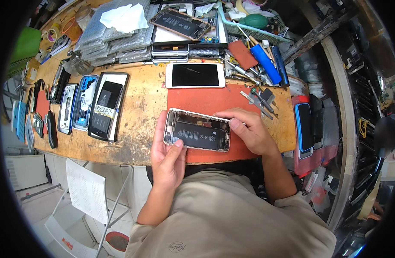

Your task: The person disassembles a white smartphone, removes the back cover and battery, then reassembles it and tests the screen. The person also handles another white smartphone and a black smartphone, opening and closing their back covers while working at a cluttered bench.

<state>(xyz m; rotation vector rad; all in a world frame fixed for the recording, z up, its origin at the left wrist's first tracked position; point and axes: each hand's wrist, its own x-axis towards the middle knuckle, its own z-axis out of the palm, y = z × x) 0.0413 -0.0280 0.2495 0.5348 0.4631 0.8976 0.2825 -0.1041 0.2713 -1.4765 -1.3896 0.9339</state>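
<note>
An opened smartphone (225, 134) lies slightly tilted between my hands, its black battery (196, 136) and inner parts facing up. My left hand (166, 160) grips its left end, the thumb over the lower edge and the fingers behind. At the right end, my right hand (253, 132) holds the upper corner between thumb and fingers. Beneath the phone is a red-orange work mat (244, 148). Just beyond, a white-framed phone screen (195, 75) with a black display lies along the mat's far edge.
Several phones and frames, including a blue frame (83, 103) and a dark phone (108, 105), lie to the left. Tweezers and a screwdriver (263, 101) rest at the right, near a blue cylinder (266, 63). Stacked bubble-wrapped packs (115, 43) stand at the back. A white chair (86, 189) is at lower left.
</note>
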